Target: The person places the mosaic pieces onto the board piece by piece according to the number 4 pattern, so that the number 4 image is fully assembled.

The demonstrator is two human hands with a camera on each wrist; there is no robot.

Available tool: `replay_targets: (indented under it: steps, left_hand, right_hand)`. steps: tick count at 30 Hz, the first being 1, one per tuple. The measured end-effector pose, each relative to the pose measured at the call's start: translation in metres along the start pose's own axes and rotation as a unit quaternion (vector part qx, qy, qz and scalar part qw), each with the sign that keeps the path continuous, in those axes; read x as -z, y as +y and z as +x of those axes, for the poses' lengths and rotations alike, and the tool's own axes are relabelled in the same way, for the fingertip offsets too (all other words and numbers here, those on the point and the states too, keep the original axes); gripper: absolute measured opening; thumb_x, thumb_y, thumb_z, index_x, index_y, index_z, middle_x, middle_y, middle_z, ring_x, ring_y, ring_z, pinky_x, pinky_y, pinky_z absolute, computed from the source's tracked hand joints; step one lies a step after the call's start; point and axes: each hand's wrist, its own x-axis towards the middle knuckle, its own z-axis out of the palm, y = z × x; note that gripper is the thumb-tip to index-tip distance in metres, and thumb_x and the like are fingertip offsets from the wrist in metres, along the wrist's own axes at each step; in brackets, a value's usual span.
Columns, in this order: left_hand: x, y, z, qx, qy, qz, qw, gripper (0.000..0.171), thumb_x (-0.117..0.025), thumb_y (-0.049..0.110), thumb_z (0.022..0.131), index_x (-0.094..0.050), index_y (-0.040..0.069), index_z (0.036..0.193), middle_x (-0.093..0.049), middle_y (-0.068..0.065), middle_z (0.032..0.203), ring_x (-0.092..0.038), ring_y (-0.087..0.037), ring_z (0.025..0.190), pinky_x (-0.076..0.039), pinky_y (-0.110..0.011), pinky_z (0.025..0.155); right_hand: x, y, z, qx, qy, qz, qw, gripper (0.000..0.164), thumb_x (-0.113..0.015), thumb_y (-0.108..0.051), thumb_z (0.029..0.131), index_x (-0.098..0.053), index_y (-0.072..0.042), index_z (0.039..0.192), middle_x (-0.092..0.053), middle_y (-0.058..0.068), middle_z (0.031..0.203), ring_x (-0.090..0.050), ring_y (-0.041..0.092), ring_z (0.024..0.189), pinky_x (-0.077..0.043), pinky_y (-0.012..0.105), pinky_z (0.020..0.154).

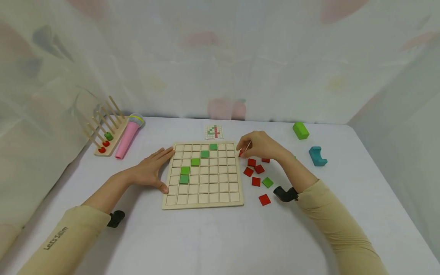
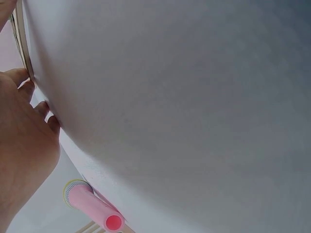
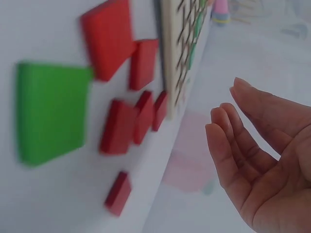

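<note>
A square wooden grid board (image 1: 203, 206) lies on the table, with several green tiles (image 1: 195, 162) in its cells in a slanting row. Against its left edge rests my left hand (image 1: 149, 168), fingers spread and thumb near the lower left corner. At the board's upper right, my right hand (image 1: 259, 145) is raised over the table with its fingers loosely bent. The right wrist view shows nothing between those fingers (image 3: 222, 141). A red tile (image 1: 241, 153) shows just below the fingertips in the head view. More red tiles (image 1: 251, 162) and a green tile (image 1: 267, 182) lie right of the board.
Behind the board is a small pattern card (image 1: 214, 132). A pink toy microphone (image 1: 127, 139) and a pegged wooden stand (image 1: 118, 135) with small red and green pieces are at the back left. On the right lie a green block (image 1: 300, 130) and a teal curved block (image 1: 317, 156).
</note>
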Motion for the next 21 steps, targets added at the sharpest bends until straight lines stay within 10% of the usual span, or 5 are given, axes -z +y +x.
replay_targets:
  steps: [21]
  left_hand:
    - [0.000,0.000,-0.001,-0.001,0.003,0.004,1.0000,0.141,-0.088,0.062,0.054,-0.011,0.007,0.159,-0.007,-0.014,0.169,-0.005,-0.048,0.153,-0.017,-0.080,0.109]
  right_hand:
    - [-0.003,0.063,-0.049,-0.024,-0.095,0.025,0.995,0.015,-0.073,-0.011,0.087,-0.073,-0.014,0.102,-0.067,0.000,0.082,-0.059,0.014,0.079,-0.051,0.028,0.077]
